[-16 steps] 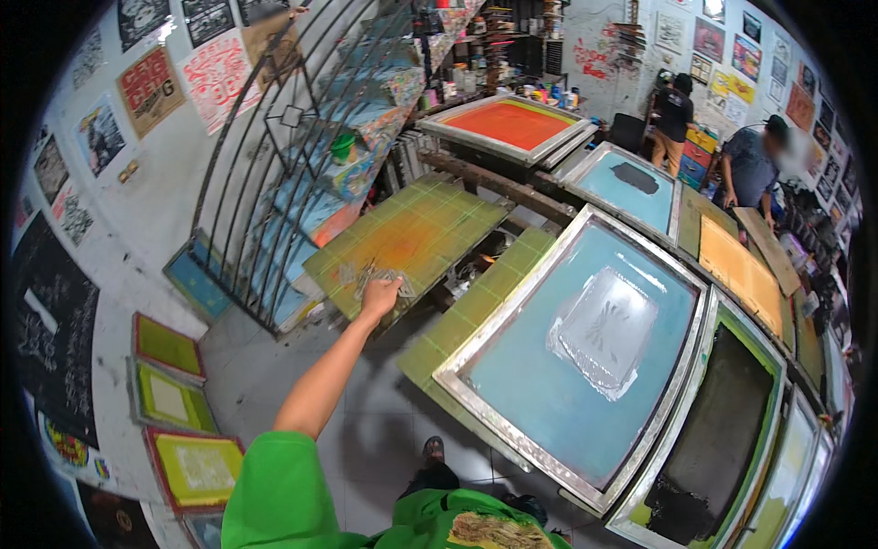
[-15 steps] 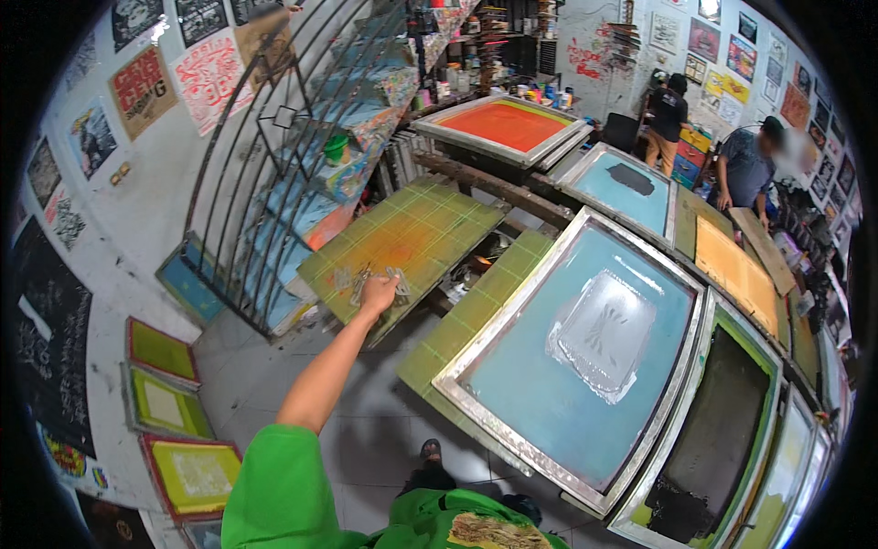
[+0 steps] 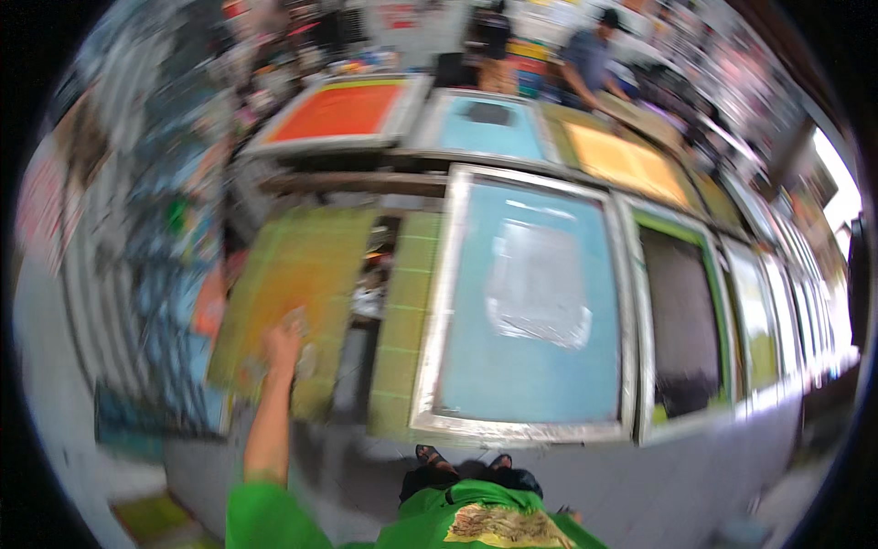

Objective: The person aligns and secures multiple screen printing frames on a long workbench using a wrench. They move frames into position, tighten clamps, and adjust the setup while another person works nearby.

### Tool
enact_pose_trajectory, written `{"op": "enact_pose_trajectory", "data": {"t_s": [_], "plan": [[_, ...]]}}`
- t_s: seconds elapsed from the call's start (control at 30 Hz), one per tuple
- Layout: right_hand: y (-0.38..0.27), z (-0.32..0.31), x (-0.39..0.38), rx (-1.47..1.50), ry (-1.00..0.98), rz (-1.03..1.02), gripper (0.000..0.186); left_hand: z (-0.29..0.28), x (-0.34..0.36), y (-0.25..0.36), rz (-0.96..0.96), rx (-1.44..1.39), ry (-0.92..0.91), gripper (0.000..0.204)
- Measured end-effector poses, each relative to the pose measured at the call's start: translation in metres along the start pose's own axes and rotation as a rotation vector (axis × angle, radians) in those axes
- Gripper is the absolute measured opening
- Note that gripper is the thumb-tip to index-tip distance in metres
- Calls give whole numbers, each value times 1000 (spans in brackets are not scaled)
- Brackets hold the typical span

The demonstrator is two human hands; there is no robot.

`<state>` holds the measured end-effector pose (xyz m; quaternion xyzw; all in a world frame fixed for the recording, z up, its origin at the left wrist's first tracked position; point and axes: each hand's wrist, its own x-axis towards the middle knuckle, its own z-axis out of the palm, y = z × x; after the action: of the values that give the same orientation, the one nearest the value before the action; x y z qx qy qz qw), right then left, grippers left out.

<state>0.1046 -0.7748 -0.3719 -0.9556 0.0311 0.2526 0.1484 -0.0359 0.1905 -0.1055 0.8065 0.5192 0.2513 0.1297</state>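
Fingers of my left hand (image 3: 280, 348), in the head view, blur over the near half of an olive-green rectangular board with an orange stain (image 3: 285, 270); I can't tell whether they grip the pale grey patch (image 3: 297, 318) at their tips. Right of the board lies a silver-framed light-blue screen (image 3: 540, 297), beyond it a pale-framed orange-red screen (image 3: 338, 113).

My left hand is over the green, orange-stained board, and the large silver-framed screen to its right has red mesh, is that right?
The mesh isn't red: in the head view, the large silver-framed screen has light blue mesh. Your left hand is over the green, orange-stained board.
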Motion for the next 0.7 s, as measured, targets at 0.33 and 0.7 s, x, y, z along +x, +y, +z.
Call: {"op": "enact_pose_trajectory", "data": {"t_s": [0.33, 0.7], "plan": [[16, -39, -53, 197, 103, 378, 41, -11, -46, 60, 136, 222, 171, 34], [177, -26, -123, 335, 77, 456, 31, 45, -333, 356, 259, -523, 84, 26]]}}
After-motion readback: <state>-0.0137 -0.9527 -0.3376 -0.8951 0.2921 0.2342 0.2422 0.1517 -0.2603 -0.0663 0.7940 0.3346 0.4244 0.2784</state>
